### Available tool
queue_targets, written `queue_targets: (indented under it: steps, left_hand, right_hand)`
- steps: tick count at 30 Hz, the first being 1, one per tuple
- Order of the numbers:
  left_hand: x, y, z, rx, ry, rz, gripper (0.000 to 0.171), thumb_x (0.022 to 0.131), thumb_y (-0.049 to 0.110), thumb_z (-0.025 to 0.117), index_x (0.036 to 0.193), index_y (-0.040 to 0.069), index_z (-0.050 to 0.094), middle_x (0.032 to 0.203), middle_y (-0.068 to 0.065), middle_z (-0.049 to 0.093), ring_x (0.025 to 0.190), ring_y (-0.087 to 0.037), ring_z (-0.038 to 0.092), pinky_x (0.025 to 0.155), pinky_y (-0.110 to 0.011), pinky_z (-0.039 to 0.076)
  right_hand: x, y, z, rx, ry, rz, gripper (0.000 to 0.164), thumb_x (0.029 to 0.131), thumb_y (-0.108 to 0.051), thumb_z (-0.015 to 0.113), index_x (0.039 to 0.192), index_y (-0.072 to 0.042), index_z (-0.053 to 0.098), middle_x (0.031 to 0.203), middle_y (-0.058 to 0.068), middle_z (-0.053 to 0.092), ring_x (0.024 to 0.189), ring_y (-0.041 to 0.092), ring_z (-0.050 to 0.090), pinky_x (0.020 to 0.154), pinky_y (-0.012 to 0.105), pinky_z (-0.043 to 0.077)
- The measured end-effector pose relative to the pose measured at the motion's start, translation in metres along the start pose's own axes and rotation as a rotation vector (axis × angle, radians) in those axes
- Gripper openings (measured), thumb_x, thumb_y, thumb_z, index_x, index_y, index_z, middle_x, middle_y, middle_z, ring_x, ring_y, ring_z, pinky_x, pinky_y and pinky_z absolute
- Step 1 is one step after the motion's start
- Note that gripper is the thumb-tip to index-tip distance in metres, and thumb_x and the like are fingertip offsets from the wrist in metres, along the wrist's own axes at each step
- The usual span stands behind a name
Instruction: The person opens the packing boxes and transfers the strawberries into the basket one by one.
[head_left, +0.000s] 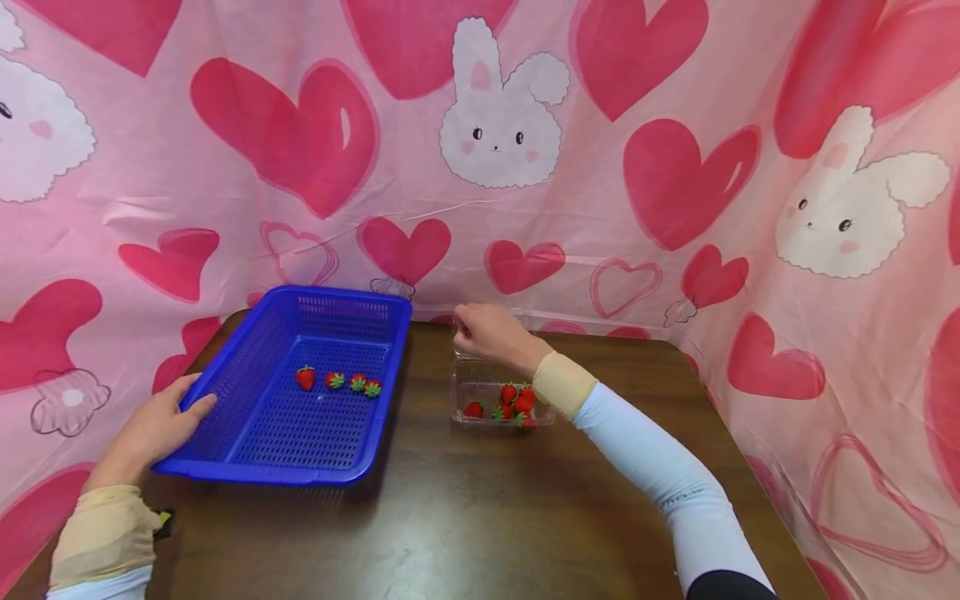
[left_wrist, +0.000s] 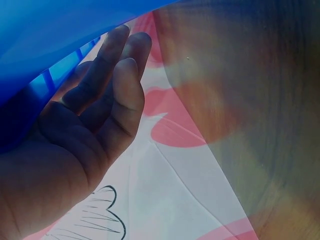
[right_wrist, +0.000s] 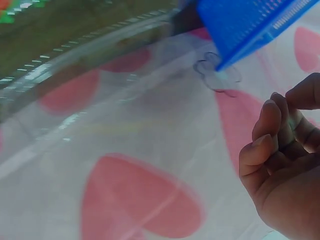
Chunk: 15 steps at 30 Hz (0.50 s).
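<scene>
A blue plastic basket (head_left: 315, 475) with slotted walls stands at the left of the table, with several strawberries (head_left: 305, 377) on its floor. My left hand (head_left: 161, 421) grips its left rim, thumb over the top; in the left wrist view the fingers (left_wrist: 127, 87) lie along its outer side. Right of the basket is a clear plastic clamshell box (head_left: 465, 419) holding several more strawberries (head_left: 522, 403). At its raised lid my right hand (head_left: 495, 333) appears to pinch the clear edge, fingers curled; in the right wrist view thumb and fingertips (right_wrist: 270, 117) meet.
The brown wooden table (head_left: 465, 517) runs in front of basket and box. A pink cloth (head_left: 420, 192) printed with hearts and rabbits hangs close behind and at both sides. A small black and yellow object (head_left: 163, 523) lies by the left wrist.
</scene>
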<state>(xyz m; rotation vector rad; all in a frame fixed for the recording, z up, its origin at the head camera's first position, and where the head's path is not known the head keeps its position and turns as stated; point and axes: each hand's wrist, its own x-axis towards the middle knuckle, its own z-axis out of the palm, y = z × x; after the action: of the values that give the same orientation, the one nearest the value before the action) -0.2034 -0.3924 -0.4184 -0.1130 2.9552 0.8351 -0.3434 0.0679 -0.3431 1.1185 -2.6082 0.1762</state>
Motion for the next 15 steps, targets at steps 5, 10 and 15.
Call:
queue_targets:
  steps: [5, 10, 15]
  left_hand:
    - [-0.002, 0.001, -0.001, -0.007, -0.002, -0.001, 0.072, 0.103, 0.040, 0.040, 0.148, -0.012, 0.018, 0.132, -0.047, 0.036, 0.111, -0.063, 0.043, 0.089, -0.073, 0.038]
    - [-0.001, 0.001, -0.001, -0.017, -0.008, -0.006, 0.073, 0.103, 0.041, 0.040, 0.149, -0.012, 0.016, 0.132, -0.047, 0.036, 0.110, -0.062, 0.042, 0.089, -0.073, 0.038]
    - [0.001, -0.001, 0.000, -0.010, 0.002, 0.007, 0.073, 0.103, 0.041, 0.041, 0.148, -0.012, 0.019, 0.131, -0.047, 0.038, 0.108, -0.061, 0.045, 0.087, -0.071, 0.039]
  right_hand:
    - [-0.022, 0.017, 0.012, -0.004, -0.020, 0.061, 0.008, 0.082, -0.013, 0.058, 0.076, -0.013, 0.052, 0.064, -0.003, 0.051, 0.059, 0.015, 0.047, 0.054, 0.030, 0.042]
    - [-0.040, 0.029, 0.021, 0.020, -0.075, 0.118, 0.010, 0.084, -0.016, 0.058, 0.077, -0.014, 0.052, 0.064, -0.003, 0.052, 0.057, 0.014, 0.046, 0.050, 0.027, 0.039]
    - [-0.055, 0.039, 0.031, 0.035, -0.228, 0.156, 0.010, 0.089, -0.020, 0.063, 0.085, -0.013, 0.057, 0.069, -0.002, 0.055, 0.060, 0.014, 0.049, 0.052, 0.028, 0.044]
